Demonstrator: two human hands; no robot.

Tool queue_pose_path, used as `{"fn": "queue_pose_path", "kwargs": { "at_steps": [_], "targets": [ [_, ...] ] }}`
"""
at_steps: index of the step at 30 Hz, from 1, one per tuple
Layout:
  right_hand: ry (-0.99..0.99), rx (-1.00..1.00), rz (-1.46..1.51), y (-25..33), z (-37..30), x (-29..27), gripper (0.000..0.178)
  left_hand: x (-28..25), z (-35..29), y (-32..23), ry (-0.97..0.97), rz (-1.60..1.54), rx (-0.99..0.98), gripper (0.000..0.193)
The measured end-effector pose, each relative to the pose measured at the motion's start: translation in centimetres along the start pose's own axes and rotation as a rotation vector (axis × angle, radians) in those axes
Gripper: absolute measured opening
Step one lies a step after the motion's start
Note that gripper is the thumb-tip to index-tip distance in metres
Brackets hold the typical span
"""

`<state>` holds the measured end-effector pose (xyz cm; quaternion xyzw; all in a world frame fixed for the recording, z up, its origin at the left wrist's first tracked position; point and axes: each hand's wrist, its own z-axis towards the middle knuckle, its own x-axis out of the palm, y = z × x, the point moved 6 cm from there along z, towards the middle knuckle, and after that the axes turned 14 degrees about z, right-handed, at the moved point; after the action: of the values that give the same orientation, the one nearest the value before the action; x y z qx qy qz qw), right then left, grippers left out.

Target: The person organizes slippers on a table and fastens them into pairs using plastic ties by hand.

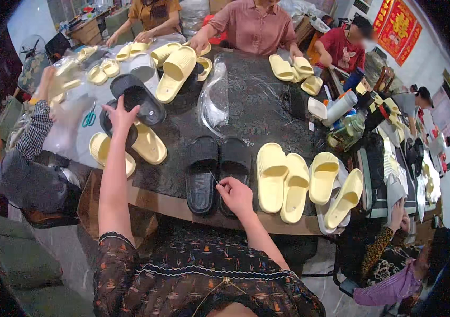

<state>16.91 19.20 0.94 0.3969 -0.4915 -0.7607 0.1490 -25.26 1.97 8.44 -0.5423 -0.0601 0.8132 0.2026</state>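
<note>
At the left of the frame, the left hand (121,117) reaches over a black slipper (148,100), its grip spread open, contact unclear; that slipper's long axis slants from toe at upper left to heel at lower right. At lower centre on the tabletop (264,100), a pair of black slippers (200,194) lies lengthwise up the frame, toes upward, heels toward the near edge. Over its right-hand slipper, the right hand (236,196) has its grip pinched on a thin strand (213,175), left of upright yellow slippers (271,186) pointing likewise.
</note>
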Motion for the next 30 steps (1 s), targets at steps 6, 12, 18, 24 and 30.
{"fn": "queue_pose_path", "kwargs": {
  "at_steps": [6, 12, 18, 24, 30],
  "targets": [
    [-0.038, -0.035, -0.002, 0.2, 0.0, -0.3, 0.018, 0.5, 1.5, 1.0, -0.004, 0.054, 0.216, 0.077],
    [-0.007, 0.086, -0.067, 0.3, 0.6, -0.4, 0.04, -0.3, -0.7, 0.7, -0.304, -0.122, 0.277, 0.054],
    [-0.036, -0.007, -0.328, 1.0, 1.9, 0.8, 0.066, -7.3, -6.4, -2.3, -0.492, -0.311, 0.38, 0.047],
    [-0.003, 0.014, -0.346, 0.1, 4.1, 3.0, 0.042, -12.3, -13.5, -4.9, -0.31, -0.486, 0.506, 0.04],
    [-0.055, -0.128, -0.177, 1.5, 2.8, 2.2, 0.027, -11.6, -17.7, -5.8, -0.301, -0.526, 0.645, 0.043]
  ]
}}
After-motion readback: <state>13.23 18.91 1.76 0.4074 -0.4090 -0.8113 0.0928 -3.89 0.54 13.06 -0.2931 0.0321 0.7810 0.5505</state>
